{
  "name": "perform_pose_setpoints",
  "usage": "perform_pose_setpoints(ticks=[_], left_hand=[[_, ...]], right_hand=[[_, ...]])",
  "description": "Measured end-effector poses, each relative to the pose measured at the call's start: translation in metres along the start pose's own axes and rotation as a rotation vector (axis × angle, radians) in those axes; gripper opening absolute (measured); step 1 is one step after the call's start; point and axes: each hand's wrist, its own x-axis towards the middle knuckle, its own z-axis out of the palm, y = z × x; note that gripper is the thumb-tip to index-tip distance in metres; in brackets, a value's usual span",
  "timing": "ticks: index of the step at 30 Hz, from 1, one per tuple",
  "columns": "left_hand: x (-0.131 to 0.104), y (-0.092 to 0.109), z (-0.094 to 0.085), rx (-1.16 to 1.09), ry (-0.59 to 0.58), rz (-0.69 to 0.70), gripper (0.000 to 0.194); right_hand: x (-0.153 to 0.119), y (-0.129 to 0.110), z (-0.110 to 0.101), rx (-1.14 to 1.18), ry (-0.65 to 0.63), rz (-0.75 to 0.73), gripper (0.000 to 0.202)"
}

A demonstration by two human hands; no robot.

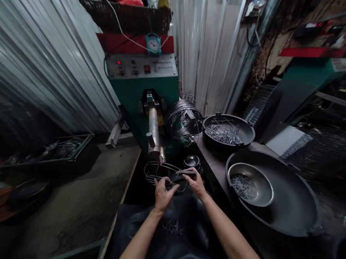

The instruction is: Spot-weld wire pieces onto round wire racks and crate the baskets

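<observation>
My left hand (163, 194) is closed on the near side of a bent wire frame (150, 178), made of rounded loops of thin metal wire. My right hand (197, 183) pinches a flat dark strip (188, 172) at the frame's right side; whether its fingers also grip the wire I cannot tell. Just beyond the frame is the tip of a metal arm (154, 132) that sticks out from a green machine (143, 81). Small metal pieces (173, 227) lie in a heap on the dark apron (190, 246) over my lap.
At right, a bench (214, 162) carries a black pan (250, 129) of thin metal rods and a wide pan (297, 201) holding a steel bowl (265, 184) of small pieces. Wire rings (185, 120) hang beside the machine. A bin (87, 142) of metal parts stands left.
</observation>
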Motion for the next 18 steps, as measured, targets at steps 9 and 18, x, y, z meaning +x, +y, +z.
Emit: perform_pose_setpoints(ticks=[9,18], left_hand=[[0.001,-0.001,-0.009,-0.391,0.156,-0.262,0.037],[0.012,-0.002,-0.016,-0.379,0.221,-0.252,0.036]], right_hand=[[0.026,-0.041,0.040,-0.241,-0.143,-0.191,0.015],[0.040,-0.036,0.059,-0.388,-0.089,-0.236,0.013]])
